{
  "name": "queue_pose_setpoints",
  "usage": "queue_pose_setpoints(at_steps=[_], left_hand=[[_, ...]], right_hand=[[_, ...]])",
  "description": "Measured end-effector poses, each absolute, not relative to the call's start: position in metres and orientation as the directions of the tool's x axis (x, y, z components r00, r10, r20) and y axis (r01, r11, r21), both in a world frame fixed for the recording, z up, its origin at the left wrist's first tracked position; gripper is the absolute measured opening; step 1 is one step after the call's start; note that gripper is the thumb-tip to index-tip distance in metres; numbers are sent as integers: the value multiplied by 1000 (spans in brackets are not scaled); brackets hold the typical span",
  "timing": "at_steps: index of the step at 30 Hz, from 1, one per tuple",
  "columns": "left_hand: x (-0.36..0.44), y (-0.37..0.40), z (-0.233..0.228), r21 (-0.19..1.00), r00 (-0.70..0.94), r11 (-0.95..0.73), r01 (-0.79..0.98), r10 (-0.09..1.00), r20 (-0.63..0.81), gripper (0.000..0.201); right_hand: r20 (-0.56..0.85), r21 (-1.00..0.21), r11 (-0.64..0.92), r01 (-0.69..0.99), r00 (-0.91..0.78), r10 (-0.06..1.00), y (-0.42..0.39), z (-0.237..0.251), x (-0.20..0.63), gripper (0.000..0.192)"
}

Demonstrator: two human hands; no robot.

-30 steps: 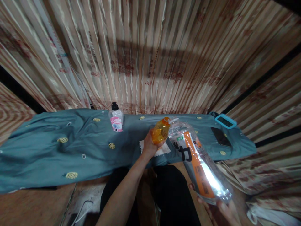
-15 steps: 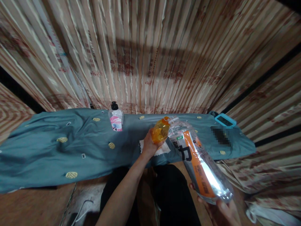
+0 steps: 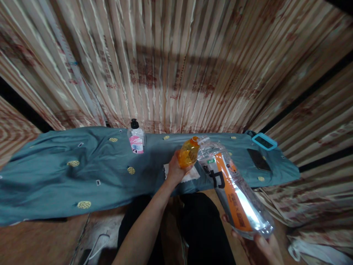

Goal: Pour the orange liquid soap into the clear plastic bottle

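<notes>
While my left hand (image 3: 173, 170) wraps the small amber plastic bottle (image 3: 188, 154) and my right hand (image 3: 261, 246) grips the base of the large clear plastic bottle with the orange label (image 3: 233, 189), their mouths meet just above my left grip. If the big one tilts off line, liquid could spill onto the teal cloth (image 3: 82, 173) below. The amber bottle looks translucent and nearly full.

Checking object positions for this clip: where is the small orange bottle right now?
In the head view, right of centre, the small orange bottle sits in the left hand above the teal cloth, its mouth touching the large clear bottle's neck.
</notes>
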State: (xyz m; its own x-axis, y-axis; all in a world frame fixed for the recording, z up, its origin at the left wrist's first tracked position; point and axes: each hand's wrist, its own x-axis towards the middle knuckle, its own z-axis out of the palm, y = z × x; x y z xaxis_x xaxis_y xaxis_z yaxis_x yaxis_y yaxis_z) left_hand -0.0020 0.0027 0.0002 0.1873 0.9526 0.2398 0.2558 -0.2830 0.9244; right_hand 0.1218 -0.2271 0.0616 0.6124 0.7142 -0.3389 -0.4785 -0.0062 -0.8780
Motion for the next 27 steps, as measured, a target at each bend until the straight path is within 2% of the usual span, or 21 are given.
queue_pose_setpoints(at_steps=[7,27], left_hand=[[0,4,-3,926,188,-291,241,950,249,59],[-1,3,2,924,182,-287,252,952,246,52]], right_hand=[[-339,-884,0,-468,640,690,-225,64,119,96],[-316,-898,-26,-439,603,733,-230,56,126,96]])
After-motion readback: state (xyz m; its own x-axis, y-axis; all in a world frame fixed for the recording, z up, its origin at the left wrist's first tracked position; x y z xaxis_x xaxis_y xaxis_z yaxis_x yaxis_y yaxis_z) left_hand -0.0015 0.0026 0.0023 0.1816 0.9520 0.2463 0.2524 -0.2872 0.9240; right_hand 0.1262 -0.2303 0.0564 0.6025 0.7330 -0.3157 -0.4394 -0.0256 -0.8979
